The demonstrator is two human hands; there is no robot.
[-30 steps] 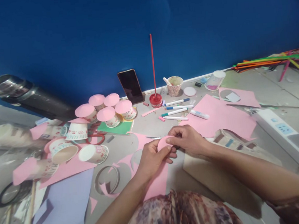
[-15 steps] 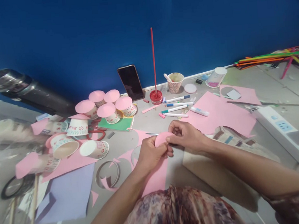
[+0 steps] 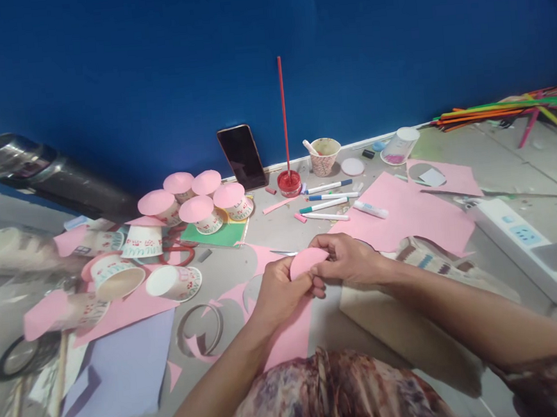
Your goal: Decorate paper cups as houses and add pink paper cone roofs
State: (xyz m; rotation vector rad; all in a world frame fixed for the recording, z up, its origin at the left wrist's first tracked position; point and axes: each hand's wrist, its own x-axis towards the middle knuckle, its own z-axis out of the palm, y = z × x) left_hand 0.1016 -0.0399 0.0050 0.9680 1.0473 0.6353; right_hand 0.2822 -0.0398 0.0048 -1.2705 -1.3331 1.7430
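Observation:
Between my two hands is a curved piece of pink paper (image 3: pixel 306 263), its rounded edge facing up and away from me. My left hand (image 3: pixel 285 291) pinches it from the left, thumb on the near side. From the right, my right hand (image 3: pixel 343 259) grips the other edge, fingers bent round it. Fingertips of both hands nearly meet at the paper's lower edge, and they hide part of it. Just beyond the hands, a thin metal blade tip (image 3: pixel 284 253) shows. Under my left hand lies a strip of pink paper (image 3: pixel 288 336).
Paper cups with pink paper tops (image 3: pixel 196 208) crowd the left, near a grey tape roll (image 3: pixel 200 330) and purple paper (image 3: pixel 122 368). Markers (image 3: pixel 326 205), a red paint pot (image 3: pixel 289 183) and a phone (image 3: pixel 242 157) are at the back. A power strip (image 3: pixel 521 234) lies right.
My hands have shifted the pink paper slightly, and its outline now looks flatter and more tilted. Right fingers have moved a little along its edge. The whole view has shifted slightly.

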